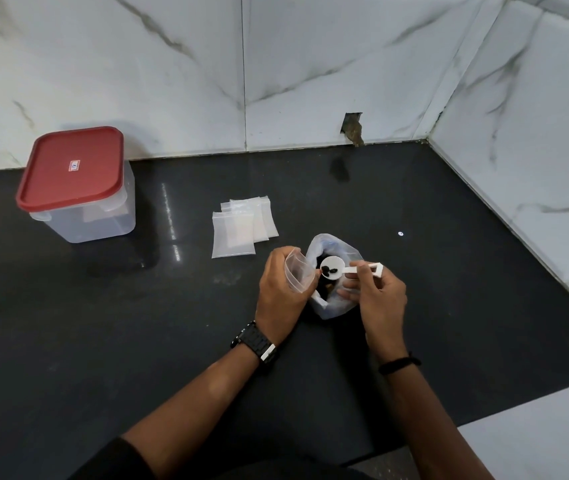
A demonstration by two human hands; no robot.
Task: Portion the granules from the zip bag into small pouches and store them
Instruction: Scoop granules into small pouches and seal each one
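The counter (103, 341) is a dark, glossy slab with faint smears, set into a corner of white marble-look wall (311, 64) tiles veined in grey. Far left stands one box (96, 223), squarish with rounded corners, of cloudy clear plastic, closed by a red lid (71, 166) bearing a small label. Near the middle lie the spare pouches (238, 230): flat, frosted rectangles fanned over one another, about four, though the overlap makes the count unsure.

Just right of them the zip bag (336, 299) stands open, its thin crinkled plastic slumped round a dark mass of granules (329, 270). Over its mouth is one white plastic scoop (331, 268) with a round bowl and a flat handle ending in an open loop; a few dark granules sit in the bowl.

The left hand (279, 289), a black watch (257, 344) on its wrist, curls its fingers round one clear pouch (298, 273), holding it mouth-up against the bag's left edge, just beside the scoop bowl. The right hand (378, 292), a thin black band (399, 364) on its wrist, pinches the scoop handle between thumb and forefinger, the other fingers bent loosely beneath it and touching the bag's right side. Both forearms reach in from the near edge.
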